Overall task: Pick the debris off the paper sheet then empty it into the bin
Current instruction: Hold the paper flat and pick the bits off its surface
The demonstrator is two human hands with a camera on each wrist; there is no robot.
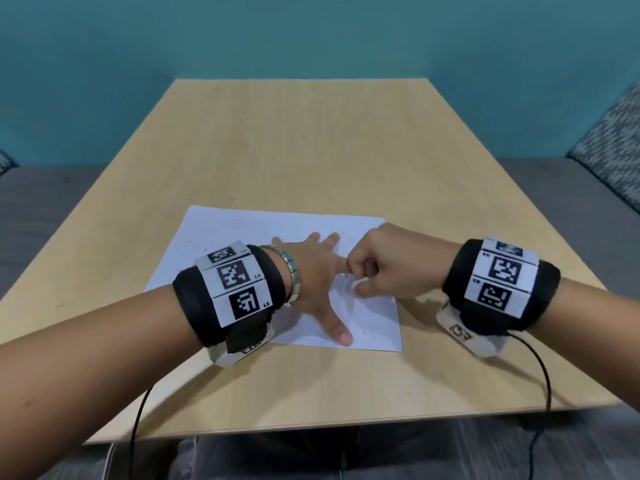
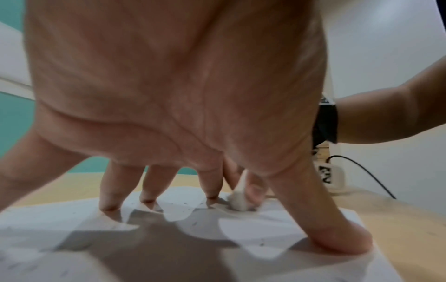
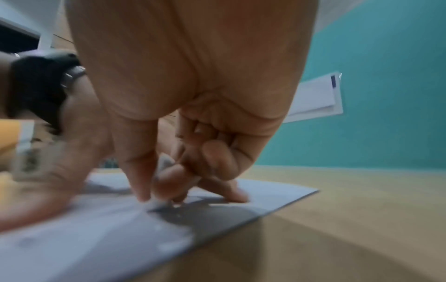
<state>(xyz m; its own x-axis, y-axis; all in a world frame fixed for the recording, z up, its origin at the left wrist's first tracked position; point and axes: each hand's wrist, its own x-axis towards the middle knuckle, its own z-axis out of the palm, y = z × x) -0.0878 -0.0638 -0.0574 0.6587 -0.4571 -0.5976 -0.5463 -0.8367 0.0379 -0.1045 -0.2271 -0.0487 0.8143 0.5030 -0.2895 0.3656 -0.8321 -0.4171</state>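
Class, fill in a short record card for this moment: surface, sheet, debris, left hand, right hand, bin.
surface: light wooden table
sheet: white paper sheet, lying flat on the table
debris: small dark specks scattered over the sheet
left hand: left hand spread flat, fingertips pressing the sheet
right hand: right hand pinching a small white wad against the sheet
bin: not in view

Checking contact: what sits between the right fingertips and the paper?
A small white wad, pinched by the right hand, presses on the paper; clearest in the left wrist view.
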